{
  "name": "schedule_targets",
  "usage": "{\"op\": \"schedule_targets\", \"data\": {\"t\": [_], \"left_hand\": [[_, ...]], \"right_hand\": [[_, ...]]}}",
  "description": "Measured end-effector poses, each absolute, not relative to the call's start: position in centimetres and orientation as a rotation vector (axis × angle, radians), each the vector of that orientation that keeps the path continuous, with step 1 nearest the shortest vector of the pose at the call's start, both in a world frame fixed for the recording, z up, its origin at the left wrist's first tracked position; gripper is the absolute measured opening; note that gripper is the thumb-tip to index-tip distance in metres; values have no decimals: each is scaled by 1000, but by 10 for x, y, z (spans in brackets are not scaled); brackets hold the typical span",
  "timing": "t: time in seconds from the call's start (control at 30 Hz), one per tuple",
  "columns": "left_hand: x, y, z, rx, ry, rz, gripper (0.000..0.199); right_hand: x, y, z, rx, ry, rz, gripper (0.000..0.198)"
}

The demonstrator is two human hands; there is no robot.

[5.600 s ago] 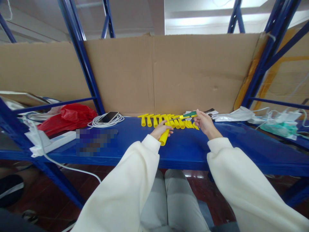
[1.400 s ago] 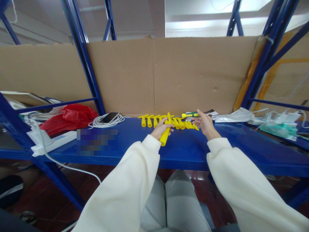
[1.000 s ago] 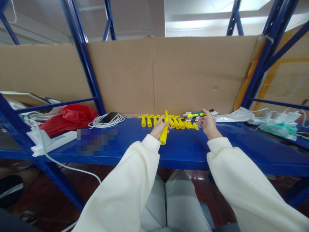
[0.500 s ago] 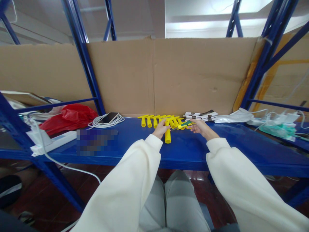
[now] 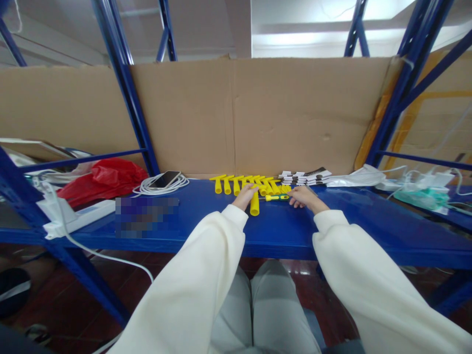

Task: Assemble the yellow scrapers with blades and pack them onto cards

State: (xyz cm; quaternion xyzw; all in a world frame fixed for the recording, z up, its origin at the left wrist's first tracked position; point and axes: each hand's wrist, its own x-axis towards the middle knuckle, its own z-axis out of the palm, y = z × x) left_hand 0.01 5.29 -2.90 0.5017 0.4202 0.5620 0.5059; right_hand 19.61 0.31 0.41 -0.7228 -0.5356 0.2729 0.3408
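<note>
My left hand [image 5: 244, 197] is closed around the top of a yellow T-shaped plastic piece [image 5: 254, 205], whose round tube end points toward me. A screwdriver [image 5: 277, 197] with a green and yellow handle lies level on the blue shelf, just right of that piece. Beside the handle's end, my right hand [image 5: 304, 198] is low over the shelf, fingers loosely bent and apart, with nothing seen in them. Behind both hands lies a row of several more yellow T-shaped pieces [image 5: 227, 187], partly hidden by my left hand. Small yellow parts [image 5: 284, 189] are near my right fingertips.
Folded black-and-white papers [image 5: 306, 176] and a white bag [image 5: 356, 177] lie at the back right. To the left are a phone [image 5: 166, 179] on a coiled white cable [image 5: 147, 188], a red plastic bag [image 5: 106, 178] and a power strip [image 5: 88, 216]. Cardboard [image 5: 184, 118] walls the back.
The screwdriver has gone from my right hand down onto the shelf, and that hand has let go of it. My left hand keeps the yellow T-shaped piece in nearly the same place.
</note>
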Motion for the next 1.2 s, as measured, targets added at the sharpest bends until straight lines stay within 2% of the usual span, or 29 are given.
{"op": "schedule_targets", "data": {"t": [0.13, 0.23, 0.37, 0.5, 0.73, 0.8, 0.97, 1.2], "left_hand": [[1, 50, -25, 1185, 1069, 1315, 15], [-1, 46, -21, 1200, 1112, 1307, 12], [-7, 41, -19, 1314, 1288, 1313, 22], [-10, 35, -19, 1682, 1438, 1468, 36], [-8, 32, -23, 2107, 1463, 1465, 33], [-6, 34, -24, 2154, 1455, 1463, 32], [-4, 35, -26, 2210, 1450, 1426, 31], [-7, 33, -24, 2204, 1426, 1470, 30]], "right_hand": [[198, 4, 4, -1906, -1455, 600, 29], [201, 6, 3, -1917, -1501, 551, 33], [205, 11, -1, -1909, -1531, 507, 31], [214, 18, -3, -1907, -1507, 406, 24], [271, 44, 9, -2106, -1374, -21, 23], [292, 55, 12, -2166, -1379, -93, 27], [325, 75, 11, -2266, -1312, -220, 52], [325, 83, 9, -2317, -1302, -238, 52]]}}
